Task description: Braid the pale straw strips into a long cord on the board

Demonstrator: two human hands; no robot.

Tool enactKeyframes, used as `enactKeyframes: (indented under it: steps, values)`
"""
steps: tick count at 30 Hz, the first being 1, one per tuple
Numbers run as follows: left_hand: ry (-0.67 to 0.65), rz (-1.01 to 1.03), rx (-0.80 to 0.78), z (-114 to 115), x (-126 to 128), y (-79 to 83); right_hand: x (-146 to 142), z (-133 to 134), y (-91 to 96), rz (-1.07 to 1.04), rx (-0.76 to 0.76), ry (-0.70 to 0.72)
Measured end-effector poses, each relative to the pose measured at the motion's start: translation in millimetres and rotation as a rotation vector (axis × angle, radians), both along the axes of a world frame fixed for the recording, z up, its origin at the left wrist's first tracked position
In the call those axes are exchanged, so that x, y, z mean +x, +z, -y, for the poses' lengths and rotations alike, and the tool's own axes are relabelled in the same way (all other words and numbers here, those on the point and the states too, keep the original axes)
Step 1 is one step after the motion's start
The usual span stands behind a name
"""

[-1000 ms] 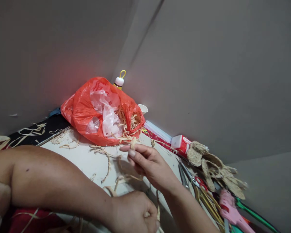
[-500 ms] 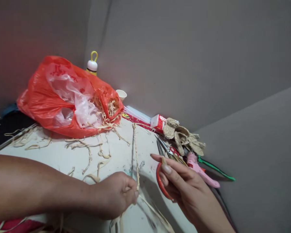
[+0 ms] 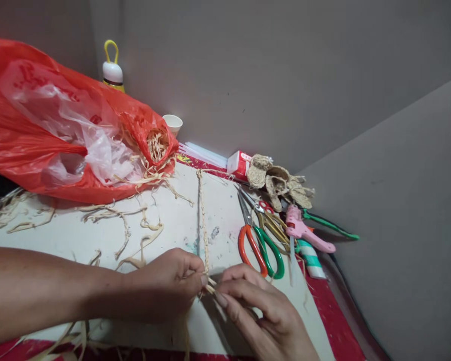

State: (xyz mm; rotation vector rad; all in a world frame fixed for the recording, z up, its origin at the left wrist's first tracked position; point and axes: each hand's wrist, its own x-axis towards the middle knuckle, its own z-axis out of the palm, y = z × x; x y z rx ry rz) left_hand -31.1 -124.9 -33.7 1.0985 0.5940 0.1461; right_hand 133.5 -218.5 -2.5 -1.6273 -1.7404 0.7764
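A thin braided raffia cord (image 3: 205,225) runs down the white tabletop toward me. My left hand (image 3: 173,288) pinches its lower end between thumb and fingers. Close on the right, my right hand (image 3: 257,306) has thumb and index finger together on the loose pale strands (image 3: 210,287) at the end of the braid. More strands hang below my left hand. Just beyond my right hand lie scissors with one orange and one green handle (image 3: 271,250), flat on the table. My right palm and lower fingers are partly hidden.
A red plastic bag (image 3: 30,150) spilling raffia fills the back left, before a yellow-and-white bottle (image 3: 113,72) and a paper cup (image 3: 173,123). Loose raffia scraps (image 3: 126,233) lie about. Rightward are brown-handled scissors (image 3: 272,225), a pink glue gun (image 3: 308,233) and woven pieces (image 3: 278,180).
My right hand has moved left from beside the scissors to the braid's end and closed on its strands. My left hand keeps its pinch. The camera view has shifted, showing more of the right side.
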Motion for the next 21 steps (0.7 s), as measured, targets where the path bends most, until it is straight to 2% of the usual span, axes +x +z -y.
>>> enactKeyframes:
  steps: [2, 6, 12, 17, 21]
  values:
    - [-0.001, 0.008, -0.021, 0.3, -0.4, 1.2, -0.1, -0.3, -2.1, -0.009, -0.036, -0.033]
    - [-0.015, 0.028, -0.055, 1.0, -0.7, -1.6, -1.8, -5.8, -3.0, -0.153, -0.206, -0.08]
    - [-0.027, -0.065, 0.071, 0.0, -0.5, -5.2, -1.9, -12.0, -8.3, -0.396, -0.381, -0.1]
    - [-0.03, -0.022, 0.046, 0.3, 1.3, -1.8, -1.5, -10.2, -10.9, -0.509, -0.428, -0.184]
    - [-0.027, 0.032, -0.008, 0.9, 3.7, 1.6, -0.3, -10.9, -10.6, -0.493, -0.459, -0.14]
